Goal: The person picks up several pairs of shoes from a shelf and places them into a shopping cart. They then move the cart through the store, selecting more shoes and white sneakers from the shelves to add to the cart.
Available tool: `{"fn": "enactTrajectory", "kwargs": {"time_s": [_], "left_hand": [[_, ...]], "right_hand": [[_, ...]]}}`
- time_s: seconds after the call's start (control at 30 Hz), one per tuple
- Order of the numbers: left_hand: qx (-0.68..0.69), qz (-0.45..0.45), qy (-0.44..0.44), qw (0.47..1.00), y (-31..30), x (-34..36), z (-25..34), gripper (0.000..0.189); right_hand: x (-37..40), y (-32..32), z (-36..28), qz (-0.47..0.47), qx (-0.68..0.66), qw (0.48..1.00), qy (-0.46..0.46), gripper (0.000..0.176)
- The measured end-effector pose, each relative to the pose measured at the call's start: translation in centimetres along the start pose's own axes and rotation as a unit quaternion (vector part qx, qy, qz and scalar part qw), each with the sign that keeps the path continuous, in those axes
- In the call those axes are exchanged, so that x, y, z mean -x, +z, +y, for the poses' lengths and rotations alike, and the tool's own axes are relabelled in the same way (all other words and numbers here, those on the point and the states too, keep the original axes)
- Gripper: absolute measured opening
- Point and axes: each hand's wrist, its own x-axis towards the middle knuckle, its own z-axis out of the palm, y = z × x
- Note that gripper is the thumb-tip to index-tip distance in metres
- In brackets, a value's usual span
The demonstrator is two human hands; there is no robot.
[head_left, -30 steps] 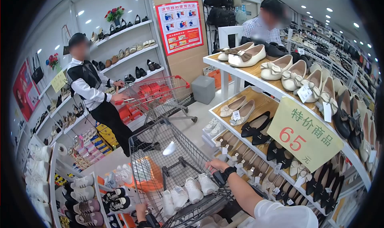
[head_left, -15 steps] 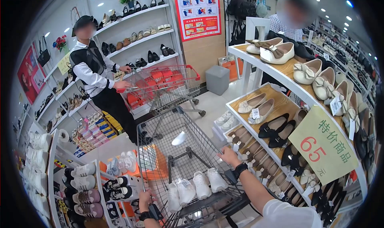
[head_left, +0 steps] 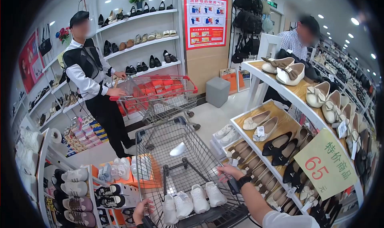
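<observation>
My right grip [head_left: 230, 172] is curled loosely round the right rim of the grey wire shopping cart [head_left: 204, 146], and my left grip [head_left: 143, 209] is bent round the left side, fingers against the wire. The cart is right in front of me, its long axis running from me up the aisle, its far end pointing ahead and a little to my left. At its near end four white sneakers [head_left: 193, 200] sit side by side, lengthwise roughly with the cart; a white object [head_left: 177, 149], too blurred to name, shows farther up. Beyond the far end is a red-handled trolley [head_left: 160, 94] with red boxes [head_left: 158, 86], a person [head_left: 86, 68] at its handle. Shoe shelves [head_left: 250, 122] are on my right, past the yellow sign's [head_left: 325, 164] left edge
</observation>
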Motion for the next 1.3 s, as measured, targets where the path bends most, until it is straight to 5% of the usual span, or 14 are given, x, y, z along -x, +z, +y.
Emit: {"fn": "enactTrajectory", "kwargs": {"time_s": [0.5, 0.7, 0.93, 1.07, 1.23, 1.3], "left_hand": [[-0.010, 0.003, 0.010, 1.000, -0.9, -0.5, 1.5, 0.027], [0.049, -0.028, 0.050, 0.997, -5.5, -7.6, -5.2, 0.028], [0.109, 0.040, 0.105, 0.988, 0.2, 2.1, -2.4, 0.042], [0.152, 0.040, 0.098, 0.983, 0.0, 1.6, -4.0, 0.042], [0.239, 0.142, 0.127, 0.952, 2.9, 3.5, -4.0, 0.044], [0.160, 0.115, 0.089, 0.976, 1.4, 2.1, -4.7, 0.044]], "right_hand": [[-2.4, 0.8, -0.3, -0.058, 0.043, 0.997, -0.001, 0.035], [-2.9, 0.9, 0.7, -0.001, 0.046, 0.999, 0.005, 0.043], [-2.8, 0.5, 1.7, -0.024, 0.059, 0.998, 0.002, 0.031], [-1.2, 0.6, 1.4, -0.035, 0.063, 0.997, -0.001, 0.033], [-0.5, 0.1, 2.2, -0.037, 0.062, 0.997, -0.007, 0.038], [-0.3, -0.1, 2.5, -0.029, 0.058, 0.998, 0.002, 0.042]]}}
